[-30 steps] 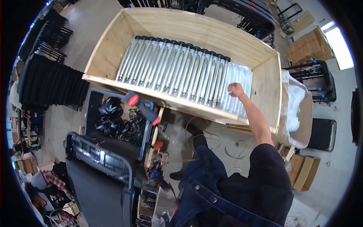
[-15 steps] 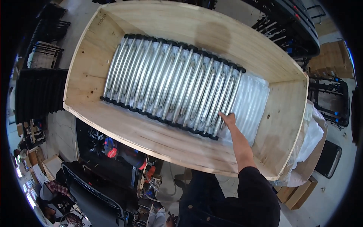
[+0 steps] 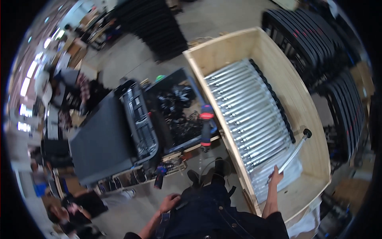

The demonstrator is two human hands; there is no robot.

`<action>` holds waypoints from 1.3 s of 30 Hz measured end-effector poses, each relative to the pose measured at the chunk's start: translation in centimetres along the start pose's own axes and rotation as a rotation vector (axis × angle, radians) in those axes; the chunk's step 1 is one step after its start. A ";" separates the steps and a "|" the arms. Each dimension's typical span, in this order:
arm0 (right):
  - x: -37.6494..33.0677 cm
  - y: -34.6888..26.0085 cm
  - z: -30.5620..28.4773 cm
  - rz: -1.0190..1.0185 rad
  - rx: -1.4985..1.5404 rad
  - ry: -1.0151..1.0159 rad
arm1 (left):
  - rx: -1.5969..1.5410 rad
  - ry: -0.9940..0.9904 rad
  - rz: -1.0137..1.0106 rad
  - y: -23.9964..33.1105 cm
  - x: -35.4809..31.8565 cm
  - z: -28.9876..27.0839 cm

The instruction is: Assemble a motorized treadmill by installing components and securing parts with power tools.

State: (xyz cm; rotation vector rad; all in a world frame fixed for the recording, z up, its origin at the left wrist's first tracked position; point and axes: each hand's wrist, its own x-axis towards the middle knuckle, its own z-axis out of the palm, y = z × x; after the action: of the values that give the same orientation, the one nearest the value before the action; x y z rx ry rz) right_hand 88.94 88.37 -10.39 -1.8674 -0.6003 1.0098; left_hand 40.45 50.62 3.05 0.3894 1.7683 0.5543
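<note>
My right hand (image 3: 275, 175) is closed around the lower part of a shiny metal tube (image 3: 292, 154) with a round black end cap (image 3: 307, 133). The tube tilts up and away over the near-right end of a long wooden crate (image 3: 226, 128). Beneath it, a row of similar metal tubes (image 3: 254, 115) lies side by side on clear plastic wrapping (image 3: 260, 181), black caps along their far ends. My left hand (image 3: 171, 202) is at my waist, holding nothing I can see, its fingers loosely extended and slightly blurred.
Left of the crate stands a dark bin (image 3: 181, 111) of black parts, with a red and black power tool (image 3: 205, 127) at its edge. A large dark padded machine (image 3: 105, 139) is beyond it. Black frames (image 3: 306, 40) stack at right. Other people (image 3: 75, 209) are at the left.
My view has swung left, so the crate now sits at the right. My right hand has lifted one tube off the row. My left hand has come into view.
</note>
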 end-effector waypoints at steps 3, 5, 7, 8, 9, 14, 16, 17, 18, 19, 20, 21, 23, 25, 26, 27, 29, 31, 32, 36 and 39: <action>-9.0 -8.2 1.6 -0.094 -0.142 -0.219 | 0.074 -0.093 0.035 12.3 -3.3 -0.4; -14.4 -12.5 3.5 -0.200 -0.244 -0.419 | -0.087 -0.117 0.400 13.9 -2.5 -0.9; -19.5 -14.8 6.6 -0.247 -0.298 -0.569 | -0.288 -0.133 0.569 17.7 -2.8 -2.3; -22.6 -16.0 8.8 -0.248 -0.287 -0.670 | -0.284 -0.054 0.664 19.4 -2.6 -3.4; -25.8 -17.0 10.7 -0.227 -0.276 -0.748 | -0.265 0.003 0.744 21.6 -2.1 -4.6; -39.3 -17.4 17.4 -0.376 -0.360 -1.308 | -0.670 0.394 1.060 29.1 -6.2 -12.6; -43.4 -17.4 19.8 -0.544 -0.320 -1.507 | -0.834 0.452 1.184 28.8 -9.2 -16.4; -45.3 -17.9 20.7 -0.638 -0.294 -1.597 | -0.909 0.434 1.241 27.7 -10.6 -18.3; -46.5 -18.4 21.7 -0.668 -0.280 -1.678 | -0.964 0.501 1.269 26.9 -11.9 -19.5; -46.3 -18.3 23.7 -0.662 -0.280 -1.681 | -1.013 0.577 1.299 26.0 -12.7 -20.6; -45.5 -17.7 26.1 -0.798 -0.290 -1.733 | -1.036 0.598 1.306 25.5 -13.0 -21.4; -44.5 -17.3 28.4 -0.932 -0.304 -1.794 | -1.062 0.633 1.307 24.9 -13.6 -21.9; -41.7 -16.6 34.3 -0.622 -0.397 -1.584 | -0.851 0.627 1.407 23.8 -14.2 -22.6; -38.2 -14.9 41.1 -0.650 -0.594 -1.350 | -0.898 0.538 1.333 23.1 -15.2 -22.4; -35.6 -13.6 44.1 -0.714 -0.730 -1.229 | -0.807 0.559 1.081 22.2 -14.9 -22.6; -33.8 -11.7 46.7 -0.777 -0.862 -1.126 | -0.710 0.595 0.827 20.9 -14.8 -22.7; -30.7 -7.2 50.7 -0.952 -0.944 -1.104 | -0.886 0.587 0.619 20.8 -12.5 -21.4; -28.7 -4.6 53.3 -1.128 -1.019 -1.088 | -0.876 0.466 0.612 21.2 -10.3 -20.8; -27.9 -4.1 54.2 -1.106 -1.144 -1.187 | -0.883 0.470 0.589 20.7 -9.2 -20.0; -28.0 -5.5 54.7 -1.096 -1.173 -1.379 | -0.890 0.379 0.615 19.2 -6.1 -18.2; -27.1 -7.2 53.0 -1.184 -1.041 -1.366 | -0.985 0.336 0.488 20.3 -4.2 -17.5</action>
State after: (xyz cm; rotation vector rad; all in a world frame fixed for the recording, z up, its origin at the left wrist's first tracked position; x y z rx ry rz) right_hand 29.75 97.49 -7.00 -0.7215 -2.9712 0.9883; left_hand 24.12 62.37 21.23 0.0125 1.4714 1.8116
